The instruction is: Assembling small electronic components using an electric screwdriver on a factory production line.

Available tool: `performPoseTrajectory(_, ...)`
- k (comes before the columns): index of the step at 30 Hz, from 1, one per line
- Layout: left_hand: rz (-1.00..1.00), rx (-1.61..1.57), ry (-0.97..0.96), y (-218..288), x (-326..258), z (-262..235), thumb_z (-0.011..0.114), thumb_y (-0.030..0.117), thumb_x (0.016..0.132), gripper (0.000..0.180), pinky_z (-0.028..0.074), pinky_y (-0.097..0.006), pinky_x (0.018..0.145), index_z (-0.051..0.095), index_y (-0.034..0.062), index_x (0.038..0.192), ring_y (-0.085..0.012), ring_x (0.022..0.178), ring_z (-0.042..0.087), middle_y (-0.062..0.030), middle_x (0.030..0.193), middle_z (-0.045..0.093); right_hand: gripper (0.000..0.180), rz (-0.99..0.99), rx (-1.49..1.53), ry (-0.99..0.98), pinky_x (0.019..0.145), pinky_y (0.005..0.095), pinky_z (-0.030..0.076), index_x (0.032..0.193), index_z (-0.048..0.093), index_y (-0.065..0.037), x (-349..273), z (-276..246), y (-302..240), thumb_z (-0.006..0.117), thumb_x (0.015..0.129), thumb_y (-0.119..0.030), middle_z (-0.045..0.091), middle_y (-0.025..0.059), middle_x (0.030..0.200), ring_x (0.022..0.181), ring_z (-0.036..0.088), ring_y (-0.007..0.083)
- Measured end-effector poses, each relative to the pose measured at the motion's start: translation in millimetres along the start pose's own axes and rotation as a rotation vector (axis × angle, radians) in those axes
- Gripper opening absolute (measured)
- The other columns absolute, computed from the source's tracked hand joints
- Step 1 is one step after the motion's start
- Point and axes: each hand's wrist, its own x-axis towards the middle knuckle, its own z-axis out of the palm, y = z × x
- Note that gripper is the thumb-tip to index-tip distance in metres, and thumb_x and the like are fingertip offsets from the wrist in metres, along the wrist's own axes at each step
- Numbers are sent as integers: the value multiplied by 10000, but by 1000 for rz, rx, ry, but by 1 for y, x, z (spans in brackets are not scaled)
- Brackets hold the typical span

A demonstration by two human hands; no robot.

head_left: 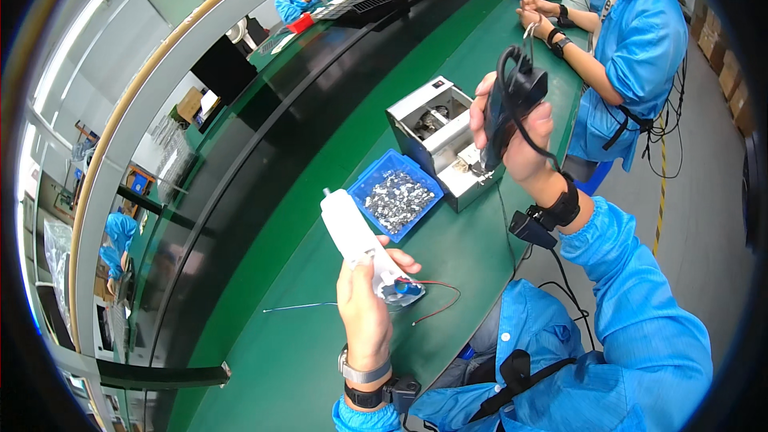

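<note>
My left hand point(365, 306) is closed round a white elongated plastic housing point(349, 224), tilted up over the bench with a narrow tip at its far end. Red and black wires point(448, 286) trail from the near end, where a blue part shows. A thin blue wire point(300, 306) sticks out to the left. Higher up and to the right, my right hand point(534, 134) grips a black corded hand tool, seemingly an electric screwdriver point(518, 90). Its cable loops over the hand; the tool's tip cannot be made out. The two hands are well apart.
A blue tray point(434, 182) of small metal parts lies on the green bench point(320, 352), beside a metal box point(400, 130) with open compartments. A co-worker in blue point(640, 48) sits at the right. A black conveyor belt point(240, 160) runs along the bench's far side.
</note>
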Motion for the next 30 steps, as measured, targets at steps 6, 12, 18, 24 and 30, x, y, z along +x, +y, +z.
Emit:
performPoseTrajectory(6, 1, -1, 37, 2, -1, 7, 348, 224, 1001, 369, 541, -411, 720, 498, -61, 1181, -275, 724, 630, -168, 804, 624, 976, 0, 50, 21, 544, 233, 485, 1096, 536, 47, -4, -3, 5, 443, 775, -870, 590, 80, 790, 628, 579, 103)
performPoseTrajectory(12, -1, -48, 37, -2, 1, 5, 358, 233, 999, 372, 525, -417, 734, 495, -57, 1187, -271, 701, 610, -159, 787, 614, 970, -1, 61, 57, 540, 240, 493, 1077, 539, 59, -6, -2, 9, 458, 777, -860, 568, 62, 772, 626, 587, 111)
performPoseTrajectory(18, 5, -12, 15, 1, 1, 7, 382, 254, 990, 390, 526, -409, 739, 480, -55, 1208, -269, 717, 617, -149, 803, 618, 963, -22, 28, 68, 551, 240, 495, 1105, 552, 25, -11, -5, 18, 443, 772, -872, 601, 81, 785, 619, 588, 109)
performPoseTrajectory(24, 15, 0, -11, -1, 2, 2, 454, 185, 960, 349, 525, -411, 752, 474, -49, 1218, -265, 733, 625, -142, 809, 621, 942, -14, 28, 49, 560, 245, 504, 1121, 552, -22, -12, -4, 19, 436, 763, -885, 621, 101, 803, 620, 592, 117)
performPoseTrajectory(30, 21, -17, -41, -1, 3, -1, 421, 87, 940, 327, 551, -387, 733, 459, -48, 1236, -226, 765, 636, -149, 851, 638, 943, 18, 60, 9, 558, 249, 503, 1114, 553, -23, -10, -4, 19, 431, 761, -889, 620, 104, 798, 618, 592, 125)
